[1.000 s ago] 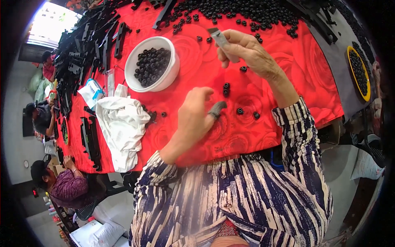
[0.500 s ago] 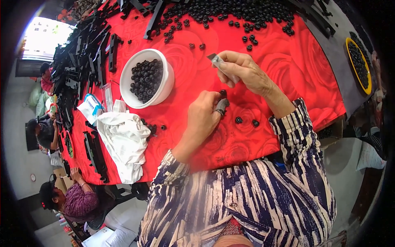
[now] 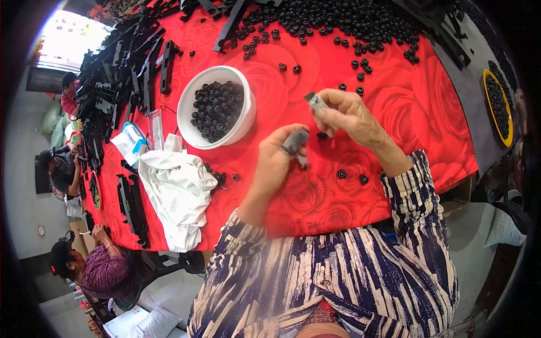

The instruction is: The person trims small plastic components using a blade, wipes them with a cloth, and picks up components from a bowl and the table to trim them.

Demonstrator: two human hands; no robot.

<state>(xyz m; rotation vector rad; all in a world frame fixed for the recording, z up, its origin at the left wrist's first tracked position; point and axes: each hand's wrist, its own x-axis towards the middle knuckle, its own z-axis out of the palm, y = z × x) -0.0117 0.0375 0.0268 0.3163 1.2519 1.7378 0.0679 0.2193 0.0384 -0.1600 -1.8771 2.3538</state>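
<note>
Right hand (image 3: 358, 119): held over the bench (image 3: 434, 127); its grip is clamped on a blade (image 3: 318, 102), pinched between thumb and fingers, the dark tip pointing to the upper left.
Left hand (image 3: 276, 156): just beside the right hand and apart from it; the fingers are curled inward, and whether the grip is clamped on a ring or merely drawn together cannot be told.
Thumb wrap (image 3: 294, 142): a grey cover around the left thumb.
Near ring (image 3: 322, 136): black, between the two hands, partly below the right fingers.
Ring pair (image 3: 341, 174): two black rings on the bench, below and to the right of the left hand, near each other.
Bowl (image 3: 247, 124): white, round, left of the hands, partly filled with black rings (image 3: 218, 110).
Ring heap (image 3: 344, 22): a broad spread of black rings along the far side, with strays lying toward the right hand.
Bars (image 3: 112, 98): long black pieces, piled at the far left.
Cloth (image 3: 177, 188): white, crumpled, below the bowl and to its left.
Packet (image 3: 131, 139): white and blue, beside the cloth.
Cover (image 3: 332, 211): red, rose-patterned, spread over the bench.
Tray (image 3: 509, 138): yellow-rimmed, holding black pieces, at the far right.
Co-worker (image 3: 104, 270): in a purple top, seated at the left edge, hands near the bench.
</note>
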